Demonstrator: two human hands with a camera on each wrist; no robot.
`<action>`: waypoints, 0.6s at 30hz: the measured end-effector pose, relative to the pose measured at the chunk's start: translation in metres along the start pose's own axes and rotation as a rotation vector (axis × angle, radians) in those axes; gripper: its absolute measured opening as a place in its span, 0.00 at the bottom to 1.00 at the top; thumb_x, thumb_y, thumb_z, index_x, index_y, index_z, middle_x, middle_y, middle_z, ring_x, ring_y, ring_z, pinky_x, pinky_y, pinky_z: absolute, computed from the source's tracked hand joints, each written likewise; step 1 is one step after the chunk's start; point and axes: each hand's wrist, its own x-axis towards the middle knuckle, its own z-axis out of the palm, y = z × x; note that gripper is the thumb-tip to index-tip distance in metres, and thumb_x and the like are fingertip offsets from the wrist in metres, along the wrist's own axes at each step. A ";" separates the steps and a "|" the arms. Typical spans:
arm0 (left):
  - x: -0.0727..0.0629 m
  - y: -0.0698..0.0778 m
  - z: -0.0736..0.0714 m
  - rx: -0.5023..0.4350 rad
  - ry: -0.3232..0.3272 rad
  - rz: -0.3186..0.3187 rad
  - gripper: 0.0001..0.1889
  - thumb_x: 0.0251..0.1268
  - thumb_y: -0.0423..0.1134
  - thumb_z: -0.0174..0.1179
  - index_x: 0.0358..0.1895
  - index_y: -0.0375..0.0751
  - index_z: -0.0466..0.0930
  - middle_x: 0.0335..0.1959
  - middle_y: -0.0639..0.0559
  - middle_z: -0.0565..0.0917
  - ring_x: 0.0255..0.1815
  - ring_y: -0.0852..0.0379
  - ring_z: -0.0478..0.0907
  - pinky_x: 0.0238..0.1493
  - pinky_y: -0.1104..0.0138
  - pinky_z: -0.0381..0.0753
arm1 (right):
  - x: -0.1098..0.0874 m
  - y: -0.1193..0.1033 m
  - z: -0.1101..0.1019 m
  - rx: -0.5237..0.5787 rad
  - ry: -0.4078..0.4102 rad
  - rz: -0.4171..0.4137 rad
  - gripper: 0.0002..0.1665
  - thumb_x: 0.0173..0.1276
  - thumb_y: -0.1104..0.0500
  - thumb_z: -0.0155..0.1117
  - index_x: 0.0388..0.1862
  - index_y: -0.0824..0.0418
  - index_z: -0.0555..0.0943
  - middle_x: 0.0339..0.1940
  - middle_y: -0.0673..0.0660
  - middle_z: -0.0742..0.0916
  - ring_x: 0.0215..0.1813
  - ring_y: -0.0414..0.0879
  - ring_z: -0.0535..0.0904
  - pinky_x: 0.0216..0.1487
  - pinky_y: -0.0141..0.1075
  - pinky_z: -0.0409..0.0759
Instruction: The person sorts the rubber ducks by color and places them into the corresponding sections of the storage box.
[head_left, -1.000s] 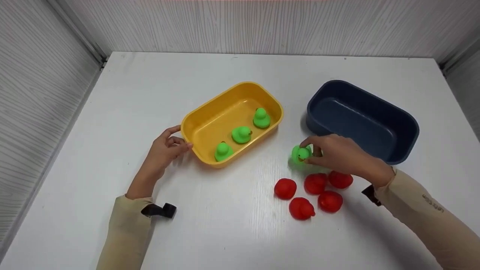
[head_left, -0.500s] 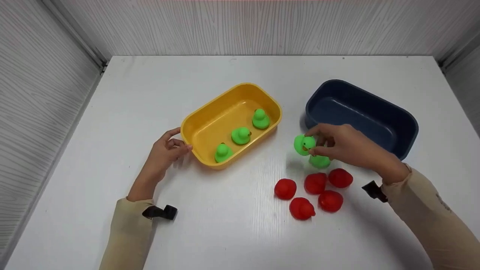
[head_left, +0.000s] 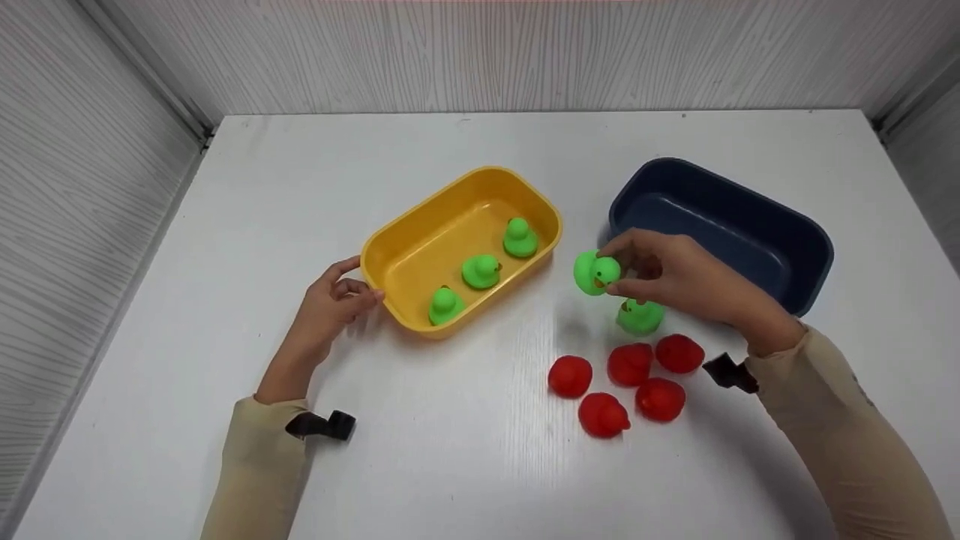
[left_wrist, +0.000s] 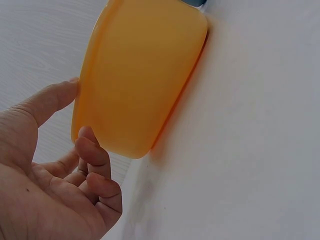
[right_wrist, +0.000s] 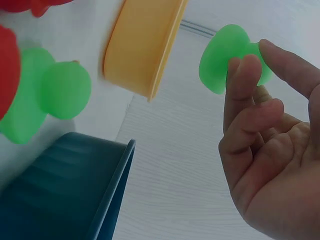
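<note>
My left hand (head_left: 326, 311) holds the left end of a yellow tub (head_left: 409, 225), thumb and a finger at its rim. Three green rubber ducks, one of them the middle duck (head_left: 480, 271), sit inside along the near side. My right hand (head_left: 679, 274) pinches another green rubber duck (head_left: 587, 271) between thumb and fingers, raised above the table between the two tubs. In the right wrist view that held duck (right_wrist: 220, 60) shows at the fingertips. One more green duck (head_left: 640, 319) stands on the table below the right hand.
A dark blue tub (head_left: 712, 225) stands at the right, partly behind the right hand, with no duck visible in it. Several red ducks, such as the nearest red duck (head_left: 602, 415), lie on the white table (head_left: 450, 450). Panelled walls (head_left: 450, 60) enclose the back and sides.
My right hand has lifted the green duck off the table and moved it back and slightly left, uncovering another green duck beneath. The left hand stays at the yellow tub.
</note>
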 end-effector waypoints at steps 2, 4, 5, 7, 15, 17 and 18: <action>0.000 0.000 0.000 -0.003 -0.004 0.002 0.38 0.61 0.44 0.66 0.73 0.45 0.58 0.33 0.61 0.78 0.31 0.60 0.70 0.33 0.72 0.71 | 0.003 -0.004 0.001 0.006 0.003 -0.012 0.20 0.66 0.56 0.66 0.57 0.56 0.77 0.39 0.53 0.84 0.36 0.48 0.77 0.36 0.28 0.78; 0.000 0.000 -0.001 -0.007 -0.006 0.000 0.38 0.61 0.44 0.66 0.72 0.45 0.58 0.33 0.62 0.79 0.30 0.61 0.70 0.33 0.72 0.71 | 0.007 -0.009 0.002 0.014 0.005 -0.021 0.20 0.66 0.56 0.66 0.56 0.56 0.77 0.37 0.53 0.83 0.35 0.48 0.77 0.35 0.28 0.78; -0.001 0.000 -0.001 -0.009 -0.005 -0.003 0.38 0.61 0.44 0.66 0.72 0.45 0.58 0.32 0.62 0.79 0.30 0.61 0.70 0.33 0.72 0.70 | 0.010 -0.012 0.003 0.017 0.006 -0.023 0.20 0.66 0.55 0.66 0.56 0.56 0.77 0.37 0.53 0.83 0.34 0.48 0.77 0.34 0.28 0.77; -0.001 0.001 -0.002 -0.007 -0.004 -0.003 0.38 0.61 0.44 0.66 0.72 0.45 0.58 0.33 0.62 0.78 0.30 0.61 0.70 0.34 0.72 0.70 | 0.015 -0.017 0.004 0.021 0.012 -0.034 0.21 0.65 0.55 0.67 0.56 0.56 0.77 0.37 0.54 0.83 0.33 0.47 0.77 0.34 0.27 0.77; -0.001 0.001 -0.001 0.006 -0.001 -0.004 0.38 0.61 0.45 0.66 0.73 0.45 0.58 0.34 0.60 0.78 0.32 0.59 0.70 0.35 0.72 0.72 | 0.038 -0.029 0.016 0.060 0.001 -0.072 0.22 0.65 0.59 0.67 0.57 0.59 0.76 0.41 0.56 0.83 0.31 0.48 0.77 0.33 0.29 0.79; -0.001 0.001 -0.001 0.005 -0.003 -0.006 0.38 0.61 0.44 0.66 0.73 0.45 0.58 0.34 0.60 0.78 0.33 0.59 0.71 0.35 0.72 0.72 | 0.045 -0.032 0.020 0.079 -0.010 -0.066 0.22 0.65 0.59 0.67 0.57 0.59 0.76 0.42 0.57 0.83 0.31 0.49 0.78 0.34 0.31 0.80; -0.001 0.001 -0.001 0.003 -0.003 -0.006 0.38 0.61 0.44 0.66 0.73 0.45 0.58 0.34 0.60 0.78 0.33 0.59 0.71 0.35 0.72 0.72 | 0.048 -0.034 0.021 0.089 -0.013 -0.061 0.22 0.65 0.59 0.66 0.58 0.59 0.76 0.42 0.57 0.82 0.32 0.49 0.78 0.36 0.32 0.81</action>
